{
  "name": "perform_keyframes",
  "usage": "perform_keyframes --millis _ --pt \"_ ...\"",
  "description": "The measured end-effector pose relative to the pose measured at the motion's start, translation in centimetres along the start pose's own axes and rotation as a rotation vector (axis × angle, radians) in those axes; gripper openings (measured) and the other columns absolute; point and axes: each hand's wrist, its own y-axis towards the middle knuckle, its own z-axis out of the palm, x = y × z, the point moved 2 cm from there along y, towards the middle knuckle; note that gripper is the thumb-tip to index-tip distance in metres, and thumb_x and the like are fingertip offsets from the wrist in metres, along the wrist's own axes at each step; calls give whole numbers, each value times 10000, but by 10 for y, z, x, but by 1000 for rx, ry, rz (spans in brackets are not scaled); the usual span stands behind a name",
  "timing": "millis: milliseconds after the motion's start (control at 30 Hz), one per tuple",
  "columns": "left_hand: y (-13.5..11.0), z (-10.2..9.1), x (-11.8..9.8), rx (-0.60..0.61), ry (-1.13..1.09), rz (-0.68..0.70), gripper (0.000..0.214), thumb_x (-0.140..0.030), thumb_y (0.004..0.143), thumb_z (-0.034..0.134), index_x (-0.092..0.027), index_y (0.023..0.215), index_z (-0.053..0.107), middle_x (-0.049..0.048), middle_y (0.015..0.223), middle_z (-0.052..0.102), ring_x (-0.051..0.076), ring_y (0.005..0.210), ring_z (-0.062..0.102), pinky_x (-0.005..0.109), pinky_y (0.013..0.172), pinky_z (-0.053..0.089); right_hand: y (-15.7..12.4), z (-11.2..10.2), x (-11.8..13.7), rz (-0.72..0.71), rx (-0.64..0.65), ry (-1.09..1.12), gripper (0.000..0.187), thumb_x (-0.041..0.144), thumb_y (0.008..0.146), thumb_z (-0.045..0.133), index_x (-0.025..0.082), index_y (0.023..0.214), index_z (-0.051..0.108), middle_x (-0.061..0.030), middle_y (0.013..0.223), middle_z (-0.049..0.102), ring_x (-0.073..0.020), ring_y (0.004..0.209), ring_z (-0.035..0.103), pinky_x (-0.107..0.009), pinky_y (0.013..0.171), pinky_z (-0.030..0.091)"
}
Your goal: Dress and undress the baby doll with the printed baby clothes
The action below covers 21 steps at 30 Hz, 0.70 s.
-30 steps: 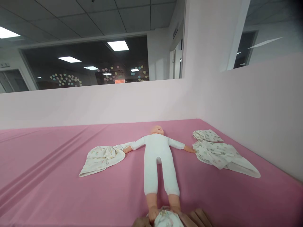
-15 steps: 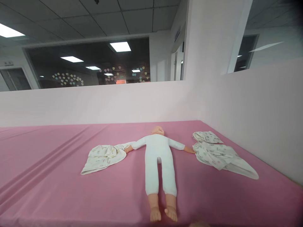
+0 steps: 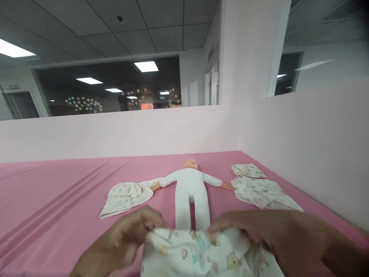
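A white baby garment (image 3: 184, 256) with small printed bears and coloured patterns is held up at the bottom of the view. My left hand (image 3: 123, 234) pinches its upper left edge. On the other side my right hand (image 3: 259, 231) grips the upper right part, its fingers partly blurred. Behind the cloth lies a baby doll (image 3: 190, 192) on its back in a white bodysuit, arms spread wide. The garment and hands hide its lower legs and feet.
Pink sheeting (image 3: 57, 207) covers the surface. A crumpled printed cloth (image 3: 127, 196) lies by the doll's arm on the left. On the right are another printed cloth (image 3: 259, 190) and a smaller folded one (image 3: 249, 170). A pale wall (image 3: 115, 134) with windows stands behind.
Both hands have come into view from below, holding the printed garment in front of the doll's legs. The camera has tilted slightly upward.
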Motion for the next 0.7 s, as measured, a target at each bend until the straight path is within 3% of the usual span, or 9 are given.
perform_keyframes --millis 33,67,133,233,300,467,700 --pt "10 -4 -14 -76 -8 -16 693 -849 587 540 -191 782 635 79 686 599 169 575 570 299 544 497 11 -16 9 -51 274 9 616 575 679 581 260 1204 645 34 971 726 -118 779 690 -186 664 517" --pt "18 -8 -27 -191 8 -22 524 -710 714 575 -194 791 622 51 694 570 132 567 535 257 531 472 21 -33 16 -49 366 1 668 588 681 561 255 1259 601 26 1042 710 -125 842 685 -203 688 520" --pt "32 -12 -49 -245 21 -18 300 -494 816 599 -195 792 583 0 668 507 97 569 495 215 544 447 36 -60 26 -20 445 -28 751 611 654 581 263 1318 540 7 1190 653 -160 1021 643 -253 776 517" --pt "45 -17 -75 -181 96 39 157 -359 857 581 -202 851 573 -25 691 494 82 597 487 177 548 422 52 -80 32 45 401 -78 898 577 526 736 269 1341 518 -30 1300 582 -225 1172 562 -317 896 483" --pt "52 -21 -87 -167 171 56 131 -343 876 560 -216 901 578 -29 706 495 86 618 488 173 551 415 60 -86 33 93 363 -51 893 521 520 797 262 1332 532 -65 1330 552 -255 1199 535 -331 927 468" --pt "68 -28 -108 -229 370 92 153 -387 890 540 -255 958 578 -32 728 510 105 656 489 194 566 399 75 -99 36 221 166 65 525 536 806 597 251 1246 576 -80 1104 639 -217 974 605 -351 833 470" --pt "82 -25 -132 -462 541 192 133 -348 882 523 -237 922 584 -23 722 565 119 662 516 216 577 377 93 -112 44 127 -177 -109 277 457 811 598 221 943 660 -40 934 631 -179 852 572 -333 765 429"
